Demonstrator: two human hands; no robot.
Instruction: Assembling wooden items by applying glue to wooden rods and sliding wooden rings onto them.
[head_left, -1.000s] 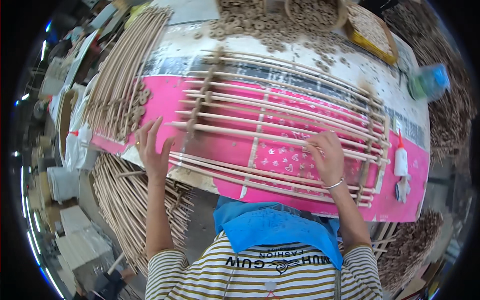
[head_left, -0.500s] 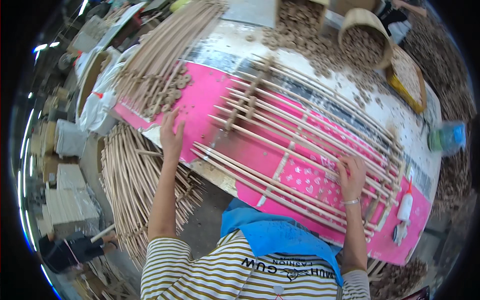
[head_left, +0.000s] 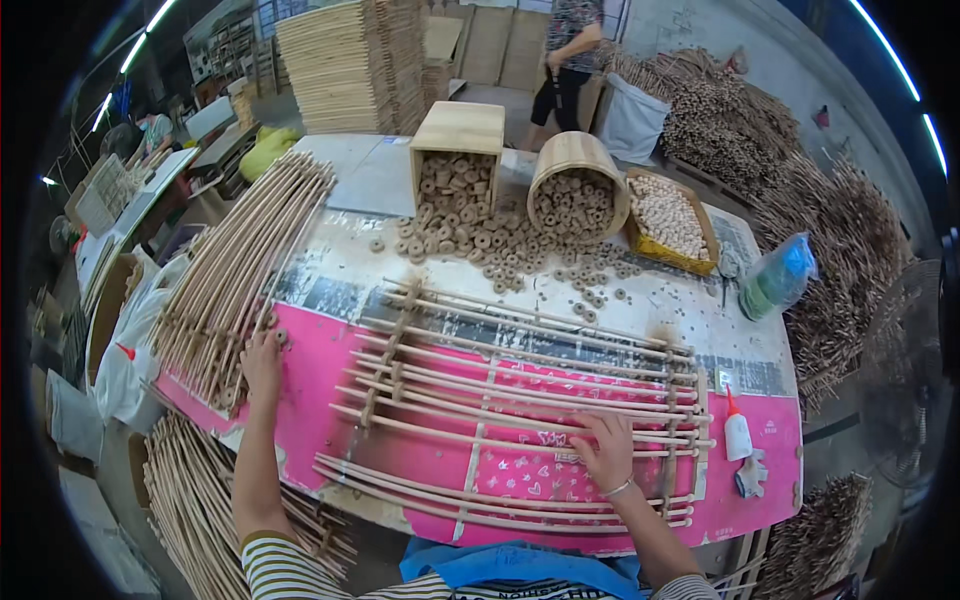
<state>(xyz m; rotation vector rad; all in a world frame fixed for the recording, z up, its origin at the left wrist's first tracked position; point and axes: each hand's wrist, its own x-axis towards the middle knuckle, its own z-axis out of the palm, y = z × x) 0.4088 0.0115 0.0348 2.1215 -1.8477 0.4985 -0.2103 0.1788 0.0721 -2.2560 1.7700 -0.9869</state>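
In the head view, the right hand (head_left: 607, 452) lay flat, fingers spread, gripping nothing, on the rattan rod frame (head_left: 520, 420) at centre frame, while the left hand (head_left: 262, 362) rested open beside the loose rod bundle (head_left: 235, 275) at left. The frame looked light, springy and best taken by its crosspieces. It lay on the pink-covered bench (head_left: 770, 440), with wooden rings (head_left: 500, 250) scattered above in a crowded workshop.

My left hand (head_left: 262, 362) beside rod pile (head_left: 240, 270) at table (head_left: 350, 270) left; right hand (head_left: 606, 450) on rod frame (head_left: 520, 420); rings (head_left: 490, 245), boxes behind; glue bottle (head_left: 737, 432) right.
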